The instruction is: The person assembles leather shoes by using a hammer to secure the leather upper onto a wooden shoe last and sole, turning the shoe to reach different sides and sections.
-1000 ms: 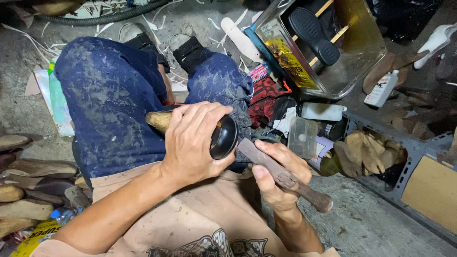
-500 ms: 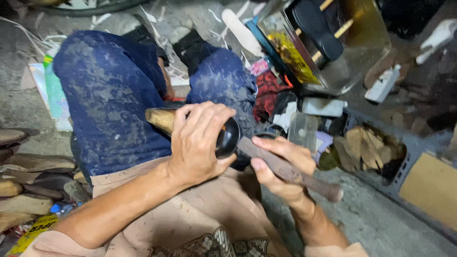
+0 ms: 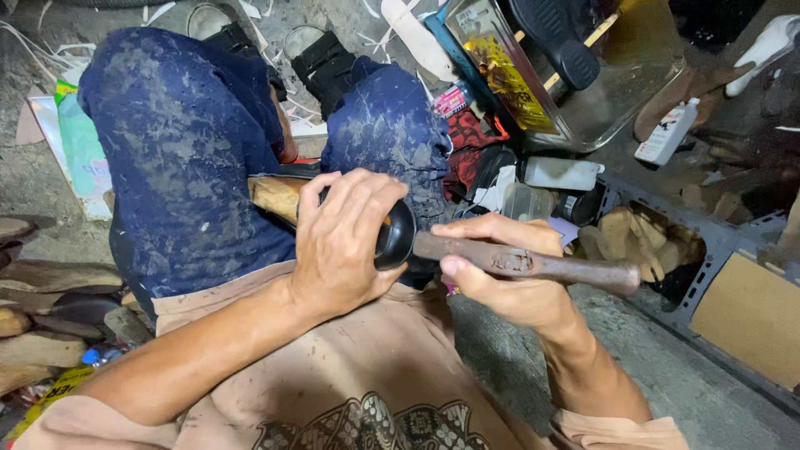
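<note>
Two hands work over the lap. The left hand (image 3: 346, 242) is clenched around one black rounded piece (image 3: 395, 235) mounted on one wooden block (image 3: 273, 196) between two blue-trousered knees. At its 3 o'clock, the right hand (image 3: 508, 279) grips one rusty hammer (image 3: 533, 265), touching the black piece. One white bottle (image 3: 667, 132) lies at 2 o'clock.

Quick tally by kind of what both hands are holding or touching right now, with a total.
Rusty metal tools: 1, the long bar gripped by the right hand.
Black rounded pieces: 1, the black piece under the left hand.
Wooden blocks: 1, the wooden form across the lap.
Total: 3
</note>
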